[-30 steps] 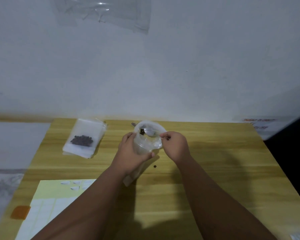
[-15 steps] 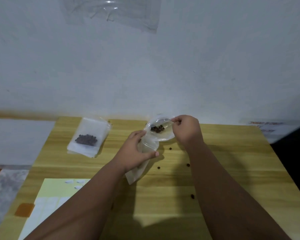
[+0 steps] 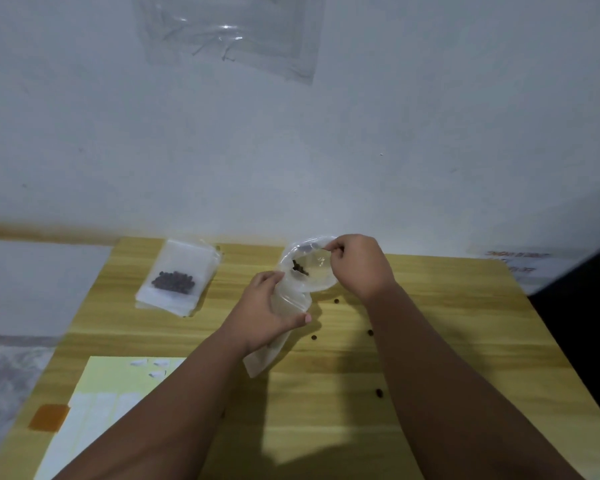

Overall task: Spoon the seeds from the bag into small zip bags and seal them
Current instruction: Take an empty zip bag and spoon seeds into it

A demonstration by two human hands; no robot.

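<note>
My left hand [image 3: 260, 317] grips a small clear zip bag [image 3: 258, 360] around its upper part, and the bag's bottom hangs down toward the table. My right hand [image 3: 357, 265] pinches the far rim of a clear round plastic dish [image 3: 321, 277]. The dish is tilted against the bag's mouth. A few dark seeds [image 3: 300, 269] lie in the dish near its left side, next to the bag's opening. Whether any seeds are inside the bag is hidden by my left hand.
A stack of small zip bags [image 3: 177, 284], with seeds in the top one, lies at the back left of the wooden table [image 3: 447, 341]. Several loose seeds [image 3: 370, 332] are scattered under my right forearm. A yellow label sheet [image 3: 94, 386] lies at the front left.
The dish has moved right and away from me and is now tilted at the bag's mouth. Loose seeds have appeared on the table. My left hand keeps hold of the bag.
</note>
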